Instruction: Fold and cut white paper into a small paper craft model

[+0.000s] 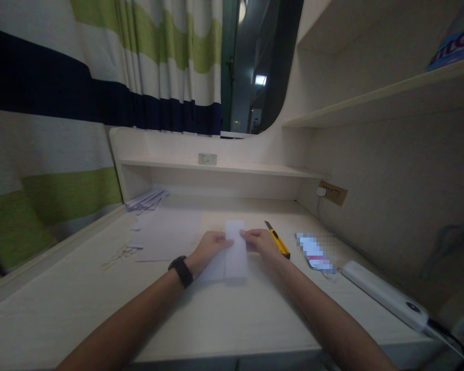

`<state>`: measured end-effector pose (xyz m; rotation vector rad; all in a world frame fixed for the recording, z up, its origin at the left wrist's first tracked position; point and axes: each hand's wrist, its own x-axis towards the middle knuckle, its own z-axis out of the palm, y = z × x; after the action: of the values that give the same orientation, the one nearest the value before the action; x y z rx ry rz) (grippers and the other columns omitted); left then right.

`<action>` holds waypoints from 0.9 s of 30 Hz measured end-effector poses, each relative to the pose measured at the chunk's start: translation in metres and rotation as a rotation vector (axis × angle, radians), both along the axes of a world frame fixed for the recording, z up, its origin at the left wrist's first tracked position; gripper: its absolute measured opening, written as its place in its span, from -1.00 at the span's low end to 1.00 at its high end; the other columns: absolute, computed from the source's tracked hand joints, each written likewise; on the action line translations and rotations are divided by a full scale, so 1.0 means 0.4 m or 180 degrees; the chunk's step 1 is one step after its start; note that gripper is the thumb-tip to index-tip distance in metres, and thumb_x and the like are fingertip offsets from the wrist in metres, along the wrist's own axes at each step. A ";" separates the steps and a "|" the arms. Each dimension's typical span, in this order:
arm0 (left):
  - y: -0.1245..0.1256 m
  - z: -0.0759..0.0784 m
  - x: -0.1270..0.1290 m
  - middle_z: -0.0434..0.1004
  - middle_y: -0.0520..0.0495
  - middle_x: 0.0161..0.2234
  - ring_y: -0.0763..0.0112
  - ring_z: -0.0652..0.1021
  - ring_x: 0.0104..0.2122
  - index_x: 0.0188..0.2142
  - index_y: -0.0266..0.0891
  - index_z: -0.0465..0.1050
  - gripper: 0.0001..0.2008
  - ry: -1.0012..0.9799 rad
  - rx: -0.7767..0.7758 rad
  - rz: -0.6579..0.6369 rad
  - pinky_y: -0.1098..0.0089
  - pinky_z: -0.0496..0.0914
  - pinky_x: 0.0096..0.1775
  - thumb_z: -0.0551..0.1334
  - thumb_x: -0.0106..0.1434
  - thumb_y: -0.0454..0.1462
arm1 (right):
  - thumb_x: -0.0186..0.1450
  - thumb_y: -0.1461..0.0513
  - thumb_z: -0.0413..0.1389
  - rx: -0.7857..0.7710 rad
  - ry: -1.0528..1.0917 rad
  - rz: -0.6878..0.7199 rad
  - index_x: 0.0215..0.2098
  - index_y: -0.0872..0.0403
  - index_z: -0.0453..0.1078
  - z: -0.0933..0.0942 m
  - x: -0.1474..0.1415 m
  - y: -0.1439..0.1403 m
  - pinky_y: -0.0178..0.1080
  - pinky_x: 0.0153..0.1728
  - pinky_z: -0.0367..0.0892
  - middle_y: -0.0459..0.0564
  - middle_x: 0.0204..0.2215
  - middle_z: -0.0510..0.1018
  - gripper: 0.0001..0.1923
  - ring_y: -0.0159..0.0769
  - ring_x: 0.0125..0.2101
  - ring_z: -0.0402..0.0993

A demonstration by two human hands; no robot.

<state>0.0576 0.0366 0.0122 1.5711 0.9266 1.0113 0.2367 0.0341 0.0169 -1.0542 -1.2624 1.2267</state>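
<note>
Between my hands is a white sheet of paper (236, 257), with a narrow strip along its right side folded over. My left hand (211, 250), with a dark watch on the wrist, pinches the sheet from the left, thumb on the strip. From the right, my right hand (261, 241) grips the strip's edge between thumb and fingers. The sheet's lower left part is partly covered by my left hand. Just right of my right hand lies a yellow utility knife (279, 243), its blade end pointing away from me.
At the left lie large white sheets (170, 232), a pile of folded paper strips (149, 199) and thin scraps (119, 254). A phone (315, 252) and a long white device with a cable (384, 293) are at the right. A tape roll (208, 159) sits on the back shelf.
</note>
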 end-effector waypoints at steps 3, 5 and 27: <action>0.002 -0.003 0.000 0.53 -0.14 -0.46 0.36 0.47 -0.53 -0.39 -0.40 0.52 -0.66 -0.0094 -0.0100 -0.0041 0.44 0.24 -0.50 0.31 0.00 -0.11 | -0.08 -0.01 0.30 -0.0061 -0.0102 -0.0120 -0.59 0.21 0.45 -0.002 0.000 0.003 -0.29 -0.52 0.34 0.02 -0.62 0.50 -0.58 -0.36 -0.61 0.40; 0.002 -0.004 0.000 0.53 -0.14 -0.47 0.38 0.46 -0.54 -0.38 -0.40 0.52 -0.68 -0.0140 -0.0129 -0.0060 0.44 0.23 -0.51 0.31 0.00 -0.13 | -0.07 0.00 0.30 -0.0040 -0.0060 -0.0107 -0.57 0.21 0.45 -0.007 0.002 0.006 -0.28 -0.51 0.34 0.02 -0.61 0.51 -0.60 -0.35 -0.60 0.41; -0.013 0.004 -0.009 0.52 -0.15 -0.46 0.39 0.47 -0.52 -0.43 -0.41 0.49 -0.80 -0.0511 -0.0539 -0.0630 0.42 0.27 -0.46 0.33 -0.03 -0.27 | -0.04 0.07 0.27 -0.0015 0.0405 -0.0313 -0.56 0.17 0.44 -0.019 -0.002 0.009 -0.29 -0.53 0.31 0.01 -0.60 0.52 -0.69 -0.33 -0.60 0.42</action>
<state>0.0540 0.0312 0.0140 1.3883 0.7118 0.8811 0.2357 0.0378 0.0095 -1.0137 -1.0984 1.2028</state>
